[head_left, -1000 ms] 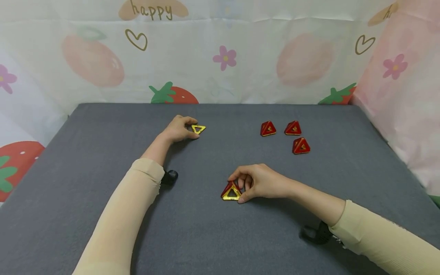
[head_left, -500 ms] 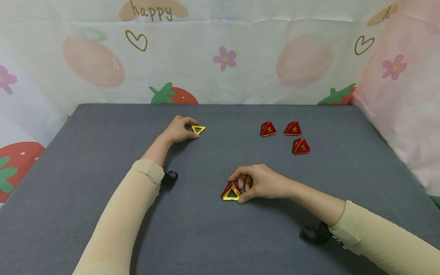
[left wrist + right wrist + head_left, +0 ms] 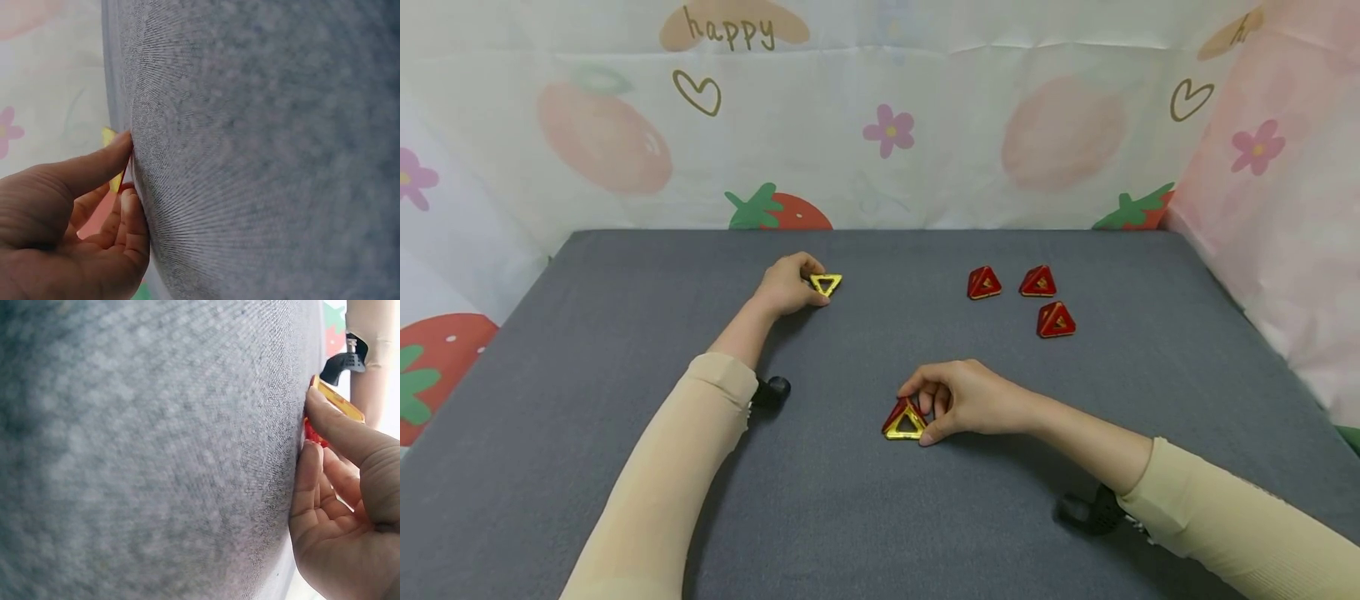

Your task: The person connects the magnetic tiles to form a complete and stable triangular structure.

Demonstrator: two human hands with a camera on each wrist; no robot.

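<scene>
At the back left of the table, my left hand (image 3: 790, 285) pinches a yellow triangular magnetic tile (image 3: 834, 285) between thumb and fingers. The left wrist view shows a bit of this tile (image 3: 109, 136) past the thumb, close to the cloth, with a thin red edge by the fingertips. Nearer and in the middle, my right hand (image 3: 966, 397) grips a small pyramid (image 3: 904, 433) by its right side, thumb at the front corner. Its front face is yellow and its left face red; the fingers hide the right side. In the right wrist view its yellow face (image 3: 340, 403) sticks out beyond the thumb.
Three red pyramids stand at the back right: one on the left (image 3: 984, 283), one beside it (image 3: 1038, 282), and one nearer (image 3: 1056, 320). Grey cloth (image 3: 820, 517) covers the table. A printed curtain (image 3: 955, 150) rises behind its far edge.
My left hand has shifted slightly to the left with the yellow tile and turned it a little. The right hand and its pyramid have stayed in place.
</scene>
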